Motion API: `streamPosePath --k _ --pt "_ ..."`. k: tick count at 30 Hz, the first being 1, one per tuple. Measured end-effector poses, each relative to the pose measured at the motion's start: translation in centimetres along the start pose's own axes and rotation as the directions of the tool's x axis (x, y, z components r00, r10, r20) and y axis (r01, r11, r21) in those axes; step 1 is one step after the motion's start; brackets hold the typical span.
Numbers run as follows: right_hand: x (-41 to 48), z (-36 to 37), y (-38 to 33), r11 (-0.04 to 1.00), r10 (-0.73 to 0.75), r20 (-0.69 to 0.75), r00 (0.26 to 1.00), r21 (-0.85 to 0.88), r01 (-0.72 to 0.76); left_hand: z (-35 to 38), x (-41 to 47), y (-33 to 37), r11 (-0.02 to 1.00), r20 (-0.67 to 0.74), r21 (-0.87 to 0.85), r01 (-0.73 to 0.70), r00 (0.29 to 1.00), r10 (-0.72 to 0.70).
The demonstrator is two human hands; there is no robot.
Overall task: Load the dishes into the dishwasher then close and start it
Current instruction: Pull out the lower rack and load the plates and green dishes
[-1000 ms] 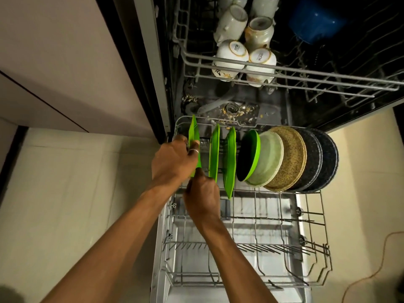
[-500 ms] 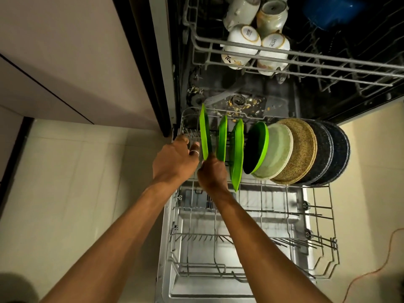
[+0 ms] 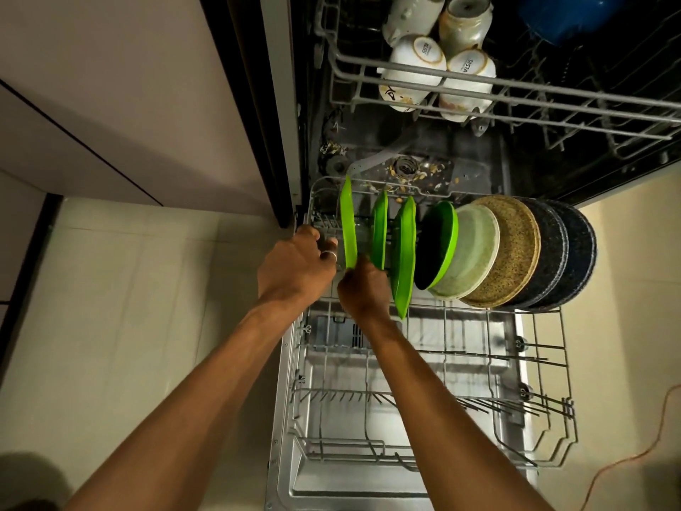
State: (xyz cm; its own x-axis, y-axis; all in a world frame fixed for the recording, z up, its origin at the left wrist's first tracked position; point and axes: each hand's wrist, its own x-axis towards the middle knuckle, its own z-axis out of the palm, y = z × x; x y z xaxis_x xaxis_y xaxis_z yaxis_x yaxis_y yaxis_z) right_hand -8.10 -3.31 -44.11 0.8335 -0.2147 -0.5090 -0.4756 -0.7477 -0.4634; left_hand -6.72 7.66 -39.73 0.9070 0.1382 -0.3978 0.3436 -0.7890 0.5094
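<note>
Green plate point(image 3: 348, 225) kept upright at lower rack's point(image 3: 545, 464) left edge as before, pinched below by right hand point(image 3: 363, 289), left hand point(image 3: 294, 265) curled beside it, grasp unclear, near rack half left free.

Lower rack point(image 3: 545, 366): grey wire. Three plates point(image 3: 403, 260) bright green; bowl point(image 3: 440, 245) green outside, dark inside; next plate point(image 3: 475, 252) pale green; next point(image 3: 512, 252) tan, speckled; two point(image 3: 575, 256) dark blue, white-speckled. Mugs point(image 3: 468, 73) white, gold-rimmed.
</note>
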Motion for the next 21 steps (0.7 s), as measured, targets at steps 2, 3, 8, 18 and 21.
streamPosePath --k 2,3,8,18,21 --pt "1.1 -0.3 0.0 0.998 0.070 0.022 0.997 -0.006 -0.070 0.0 -0.1 0.0 1.000 0.005 0.000 -0.002 1.000 0.002" --pt "1.7 -0.5 0.1 0.995 0.097 0.027 0.995 -0.011 -0.097 0.1 -0.2 -0.1 1.000 0.008 -0.006 -0.002 1.000 0.002" --pt "2.2 -0.3 0.5 0.986 0.152 0.114 0.982 -0.082 -0.143 0.8 -0.4 -0.6 1.000 0.019 -0.018 -0.007 1.000 0.007" --pt "1.9 -0.3 1.5 0.977 0.199 0.199 0.960 -0.116 -0.178 1.1 -0.6 -0.9 0.999 0.060 -0.047 -0.023 0.998 0.026" --pt "1.7 -0.7 2.1 0.981 0.147 0.137 0.980 -0.144 -0.127 1.1 -0.7 -1.1 0.999 0.058 -0.042 -0.025 0.998 0.028"
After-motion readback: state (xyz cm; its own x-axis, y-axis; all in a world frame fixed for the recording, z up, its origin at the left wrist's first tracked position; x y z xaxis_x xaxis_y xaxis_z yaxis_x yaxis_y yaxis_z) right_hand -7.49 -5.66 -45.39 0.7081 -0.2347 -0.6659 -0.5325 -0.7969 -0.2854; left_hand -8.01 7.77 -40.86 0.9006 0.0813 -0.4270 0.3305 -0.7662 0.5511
